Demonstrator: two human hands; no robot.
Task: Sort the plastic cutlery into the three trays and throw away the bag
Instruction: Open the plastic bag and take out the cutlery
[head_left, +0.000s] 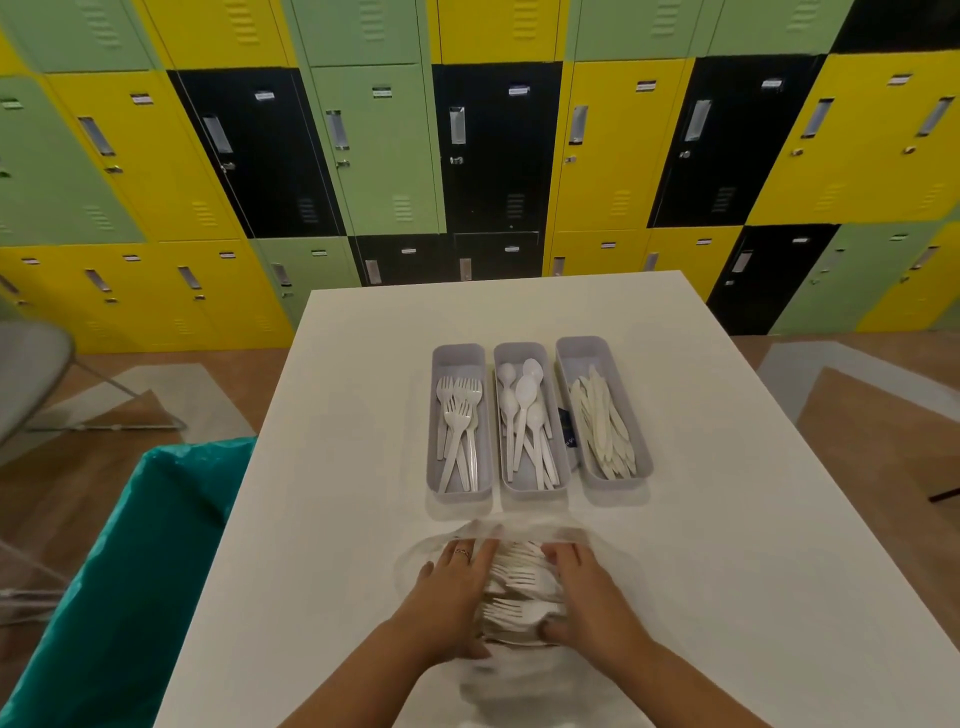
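Three grey trays stand side by side on the white table (363, 467): the left tray (458, 358) holds forks, the middle tray (522, 353) holds spoons, the right tray (584, 351) holds knives. In front of them lies a clear plastic bag (524, 530) with a pile of white cutlery (522, 582), mostly forks. My left hand (452, 587) rests on the left side of the pile with fingers nearly straight. My right hand (587, 592) cups the pile's right side, thumb curled at its near edge.
A bin lined with a teal bag (130, 571) stands against the table's left edge. Green, yellow and black lockers (467, 156) fill the wall behind the table. A grey chair (31, 374) stands at far left on the wooden floor.
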